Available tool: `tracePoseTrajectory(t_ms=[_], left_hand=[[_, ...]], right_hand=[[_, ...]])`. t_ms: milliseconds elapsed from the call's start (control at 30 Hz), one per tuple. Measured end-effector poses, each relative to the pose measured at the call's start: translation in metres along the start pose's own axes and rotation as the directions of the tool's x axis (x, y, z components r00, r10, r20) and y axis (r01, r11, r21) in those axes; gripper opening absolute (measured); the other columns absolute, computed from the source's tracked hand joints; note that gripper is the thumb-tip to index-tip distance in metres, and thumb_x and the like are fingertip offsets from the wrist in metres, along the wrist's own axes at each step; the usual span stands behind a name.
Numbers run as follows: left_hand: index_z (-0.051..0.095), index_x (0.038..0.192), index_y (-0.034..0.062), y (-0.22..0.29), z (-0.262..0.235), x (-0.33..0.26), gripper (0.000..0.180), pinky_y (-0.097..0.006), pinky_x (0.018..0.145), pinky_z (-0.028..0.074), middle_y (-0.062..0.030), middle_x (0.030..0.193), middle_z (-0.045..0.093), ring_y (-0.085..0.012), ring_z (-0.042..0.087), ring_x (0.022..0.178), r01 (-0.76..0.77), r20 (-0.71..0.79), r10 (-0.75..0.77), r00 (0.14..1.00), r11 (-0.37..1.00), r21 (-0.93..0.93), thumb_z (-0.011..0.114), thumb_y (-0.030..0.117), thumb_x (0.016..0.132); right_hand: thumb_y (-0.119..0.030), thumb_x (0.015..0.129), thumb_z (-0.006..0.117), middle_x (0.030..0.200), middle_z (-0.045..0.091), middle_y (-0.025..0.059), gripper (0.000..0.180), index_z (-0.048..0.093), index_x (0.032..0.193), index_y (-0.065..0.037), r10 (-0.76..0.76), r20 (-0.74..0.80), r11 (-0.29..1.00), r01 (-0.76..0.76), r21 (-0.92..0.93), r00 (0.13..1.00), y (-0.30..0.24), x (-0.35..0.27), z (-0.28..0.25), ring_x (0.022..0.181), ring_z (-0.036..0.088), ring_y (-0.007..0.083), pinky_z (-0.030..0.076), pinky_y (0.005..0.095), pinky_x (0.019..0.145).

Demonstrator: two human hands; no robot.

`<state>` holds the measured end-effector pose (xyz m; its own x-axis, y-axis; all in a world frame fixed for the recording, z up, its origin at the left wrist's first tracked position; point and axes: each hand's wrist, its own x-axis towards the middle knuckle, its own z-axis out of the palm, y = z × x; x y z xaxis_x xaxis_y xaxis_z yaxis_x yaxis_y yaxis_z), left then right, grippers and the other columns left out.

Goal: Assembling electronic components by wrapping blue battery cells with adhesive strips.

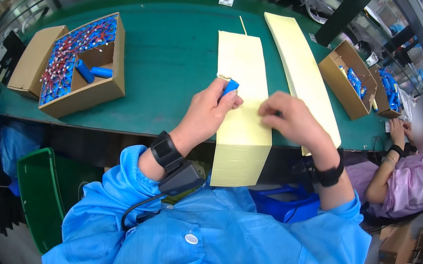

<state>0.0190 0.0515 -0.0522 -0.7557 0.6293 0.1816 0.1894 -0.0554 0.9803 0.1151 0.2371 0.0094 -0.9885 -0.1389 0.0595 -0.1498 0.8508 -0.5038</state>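
Observation:
My left hand (210, 108) is closed round a blue battery pack (230, 87), whose upper end sticks out beside the thumb. A thin wire loop shows at its top. Beneath both hands lies a pale yellow sheet (238, 161) with crease lines, its near end hanging over the table edge. Above the right side of this sheet, my right hand (294, 121) has its fingers curled and thumb drawn in toward the index finger. Anything between those fingertips is too small or hidden to make out.
On the left of the green table (176, 42) stands a cardboard box (118, 55) of blue battery packs with red wires. A long yellow strip stack (309, 81) lies right, near another carton (342, 87) of blue packs. A co-worker (411, 176) sits at right.

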Motion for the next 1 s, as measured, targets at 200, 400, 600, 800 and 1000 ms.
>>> tracePoseTrajectory(t_ms=[200,400,600,800,1000], left_hand=[[0.051,0.101,-0.0015,0.006,0.002,-0.003,0.026,-0.029,0.075,0.049,-0.0099,0.091,0.064,-0.0146,0.062,0.082,-0.018,-0.014,0.02,1.0,0.994,0.104,0.048,0.024,0.095],[0.052,0.101,-0.0018,0.011,-0.002,-0.006,0.027,-0.028,0.075,0.048,-0.009,0.089,0.064,-0.0134,0.06,0.083,-0.036,-0.12,0.046,0.992,0.996,0.087,0.048,0.024,0.095],[0.053,0.101,-0.0026,0.047,-0.009,-0.002,0.024,-0.027,0.073,0.046,-0.0079,0.09,0.065,-0.0128,0.061,0.082,-0.182,-0.261,0.218,0.94,0.971,0.156,0.049,0.02,0.094],[0.051,0.093,-0.0021,0.018,0.011,-0.011,0.025,-0.035,0.066,0.045,-0.0196,0.079,0.059,-0.0323,0.06,0.072,-0.102,-0.018,0.121,0.993,0.898,0.429,0.049,0.023,0.093],[0.048,0.088,-0.0008,0.015,0.013,-0.011,0.027,-0.044,0.06,0.04,-0.021,0.074,0.054,-0.0399,0.052,0.069,-0.124,-0.005,0.145,0.989,0.867,0.483,0.048,0.026,0.092]], right_hand=[[-0.007,0.074,0.063,0.082,0.053,0.012,0.011,0.056,0.08,-0.002,0.12,-0.077,0.99,-0.125,-0.067,0.99,-0.019,-0.02,0.011,0.082,0.054,0.0292,0.045,0.038,0.072],[-0.008,0.079,0.058,0.082,0.052,0.0124,0.009,0.052,0.077,-0.002,0.155,0.001,0.988,-0.155,-0.005,0.988,-0.015,-0.01,0.009,0.085,0.053,0.0298,0.043,0.0373,0.072],[-0.007,0.081,0.054,0.083,0.053,0.0128,0.008,0.049,0.079,-0.002,0.012,-0.275,0.996,-0.034,-0.077,0.961,-0.016,0.019,0.006,0.083,0.052,0.0319,0.042,0.041,0.072],[-0.002,0.078,0.055,0.082,0.053,0.0135,0.009,0.046,0.079,-0.003,-0.076,-0.235,0.955,0.003,-0.298,0.969,0.01,0.029,0.033,0.083,0.051,0.0321,0.041,0.0426,0.07],[0.003,0.079,0.053,0.081,0.049,0.0128,0.009,0.045,0.082,-0.001,-0.452,-0.453,0.876,0.289,-0.385,0.768,0.008,0.028,0.031,0.077,0.048,0.0305,0.041,0.034,0.067]])
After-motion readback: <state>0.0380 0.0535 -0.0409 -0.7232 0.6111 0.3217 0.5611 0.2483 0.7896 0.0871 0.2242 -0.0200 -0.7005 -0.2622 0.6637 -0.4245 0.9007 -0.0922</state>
